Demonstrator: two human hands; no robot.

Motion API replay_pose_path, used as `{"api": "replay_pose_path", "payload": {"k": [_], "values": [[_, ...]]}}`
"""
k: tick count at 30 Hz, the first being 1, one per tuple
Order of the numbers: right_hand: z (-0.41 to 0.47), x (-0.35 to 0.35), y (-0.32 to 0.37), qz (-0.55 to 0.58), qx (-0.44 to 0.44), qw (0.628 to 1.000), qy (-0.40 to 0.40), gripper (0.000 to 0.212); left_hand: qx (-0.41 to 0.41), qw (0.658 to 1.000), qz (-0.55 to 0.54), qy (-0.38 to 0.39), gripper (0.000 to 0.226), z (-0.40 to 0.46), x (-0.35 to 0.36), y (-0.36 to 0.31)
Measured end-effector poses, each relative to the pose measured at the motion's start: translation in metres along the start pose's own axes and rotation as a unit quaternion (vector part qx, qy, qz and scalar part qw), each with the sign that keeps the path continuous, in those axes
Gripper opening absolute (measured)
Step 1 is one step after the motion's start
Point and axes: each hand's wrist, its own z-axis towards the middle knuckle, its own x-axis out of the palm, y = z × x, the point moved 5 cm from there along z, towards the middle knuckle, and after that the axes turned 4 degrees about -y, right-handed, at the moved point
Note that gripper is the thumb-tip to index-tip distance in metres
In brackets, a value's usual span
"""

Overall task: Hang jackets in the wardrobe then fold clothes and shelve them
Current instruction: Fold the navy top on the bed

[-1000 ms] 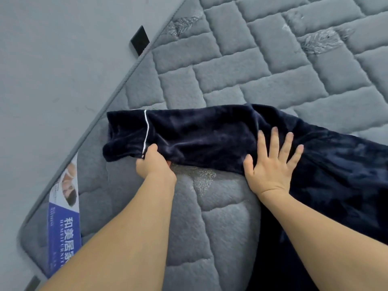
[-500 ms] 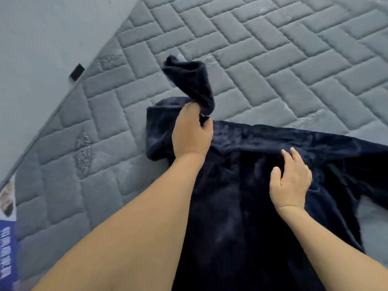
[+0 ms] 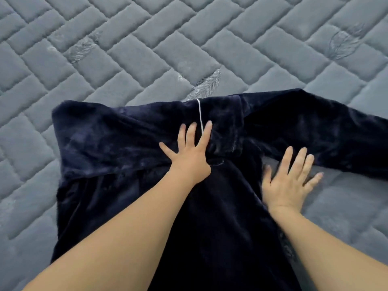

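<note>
On the grey quilted mattress [image 3: 109, 59] we see a dark navy plush garment [image 3: 117, 143] spread flat, its lower part cut off by the bottom edge of the frame and partly hidden under our forearms. At the left, its folded-over sleeve lies across the body of the garment, ending near the middle, where a thin white piping line [image 3: 199, 114] marks the cuff. Our left hand [image 3: 190, 156] presses flat on this sleeve, fingers [image 3: 182, 137] spread wide and straight, gripping nothing; the index fingertip lies just beside the piping. A small stitched loop shows just right of the left wrist; what it is we cannot tell. Further right, our right hand [image 3: 287, 185] lies flat, fingers apart, partly on the garment's edge and partly on bare mattress. The other sleeve [image 3: 336, 139] runs out to the right and is cut off by the frame edge.
</note>
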Motion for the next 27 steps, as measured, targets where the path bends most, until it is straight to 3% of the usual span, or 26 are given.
{"api": "replay_pose_path", "payload": {"k": [5,9,11,13,15,19,22,25,27], "values": [[-0.001,0.000,0.001,0.005,-0.008,1.000,-0.003,0.077,0.012,0.999,0.044,0.020,0.092,0.002,-0.006,-0.023],[0.002,-0.006,0.007,0.016,-0.011,1.000,-0.009,0.077,-0.060,0.974,0.159,0.148,0.088,0.012,-0.017,-0.034],[-0.004,-0.012,0.003,0.010,-0.042,0.999,0.018,0.075,-0.065,0.960,0.240,0.129,0.079,0.009,-0.036,-0.060],[-0.011,-0.019,-0.015,-0.003,-0.120,0.992,0.051,0.071,-0.023,0.966,0.256,0.037,0.059,0.005,-0.056,-0.105],[-0.019,-0.026,-0.061,-0.003,-0.155,0.984,0.090,0.067,0.056,0.976,0.209,-0.013,0.053,0.001,-0.059,-0.162],[-0.028,-0.052,-0.224,-0.013,-0.019,0.997,0.077,0.070,0.174,0.979,0.093,0.050,0.055,-0.001,-0.030,-0.294],[-0.026,-0.066,-0.346,-0.018,0.108,0.994,0.028,0.075,0.289,0.953,0.048,0.074,0.054,-0.010,0.013,-0.402],[-0.016,-0.055,-0.389,0.002,0.137,0.991,0.008,0.074,0.383,0.917,0.066,0.087,0.060,-0.027,0.074,-0.484],[-0.014,-0.044,-0.390,0.002,0.120,0.993,-0.009,0.073,0.390,0.903,0.167,0.075,0.070,-0.037,0.116,-0.511]]}}
